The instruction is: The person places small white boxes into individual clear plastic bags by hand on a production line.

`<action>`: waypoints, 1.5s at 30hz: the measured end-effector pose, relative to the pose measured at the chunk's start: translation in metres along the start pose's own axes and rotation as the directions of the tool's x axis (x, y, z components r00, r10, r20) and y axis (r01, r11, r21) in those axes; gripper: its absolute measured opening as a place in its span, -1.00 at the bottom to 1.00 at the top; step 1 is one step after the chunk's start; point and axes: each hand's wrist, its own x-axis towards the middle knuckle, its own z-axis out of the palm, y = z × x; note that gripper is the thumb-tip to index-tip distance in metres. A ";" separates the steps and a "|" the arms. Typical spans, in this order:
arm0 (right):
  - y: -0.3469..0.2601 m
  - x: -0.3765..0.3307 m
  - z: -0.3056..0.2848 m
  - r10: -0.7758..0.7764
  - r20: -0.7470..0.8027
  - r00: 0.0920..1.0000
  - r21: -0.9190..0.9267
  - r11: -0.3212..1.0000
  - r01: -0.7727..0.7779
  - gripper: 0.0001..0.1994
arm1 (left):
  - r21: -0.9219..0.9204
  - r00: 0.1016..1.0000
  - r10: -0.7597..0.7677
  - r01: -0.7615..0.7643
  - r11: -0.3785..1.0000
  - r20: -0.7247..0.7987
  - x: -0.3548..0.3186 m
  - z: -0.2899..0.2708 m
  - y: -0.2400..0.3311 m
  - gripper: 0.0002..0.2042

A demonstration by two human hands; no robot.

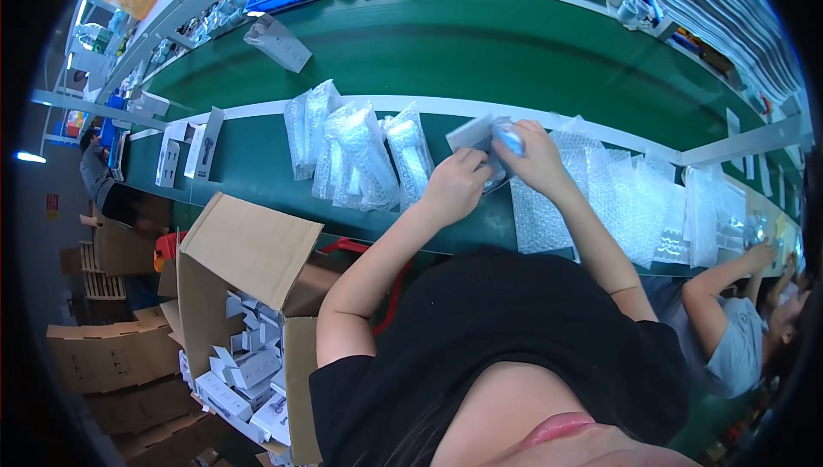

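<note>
Fingers of the left hand (457,186) are bent and drawn close together, pinching the lower edge of a pale box (469,133); their tips are partly hidden. On the right hand (538,158), the fingers curve round a shiny blue packet (507,139), gripping it at the two o'clock side of the box. Box and packet meet between the hands, above the green bench (257,145), with something clear and glossy just under them, too blurred to make out.

At nine o'clock from the hands, near the left wrist, parcels in bubble wrap (367,154) lie side by side. Farther out at nine o'clock, two white boxes (202,145) stand on the bench, and at ten o'clock another white box (280,43) lies tilted. Sheets of bubble wrap (613,197) spread overlapping at four o'clock, beside the right forearm.

At eight o'clock, below the bench edge, an open brown carton (249,235) holds a jumble of small white boxes (257,368). Well apart at four o'clock, a co-worker in a light top (737,338) reaches toward the bench.
</note>
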 end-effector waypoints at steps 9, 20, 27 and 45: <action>-0.038 -0.004 -0.015 -0.201 0.270 0.942 -0.503 0.805 0.316 -0.62 | -0.054 0.985 -0.067 0.059 0.997 -0.161 -0.008 0.012 0.007 -0.84; -0.036 -0.014 -0.016 0.030 0.470 0.882 -0.503 0.830 0.239 -0.59 | -0.031 0.974 -0.074 0.069 0.997 -0.216 -0.012 0.013 0.007 -0.78; -0.058 -0.008 -0.055 0.161 0.513 0.843 -0.092 0.987 -0.133 -0.62 | -0.239 0.789 -0.440 0.370 0.898 -0.428 -0.043 0.014 0.015 -0.42; 0.043 -0.016 -0.088 0.065 -0.072 0.995 0.037 0.997 -0.063 -0.78 | -0.462 0.608 -0.721 0.562 0.687 -0.333 0.112 0.095 -0.181 -0.27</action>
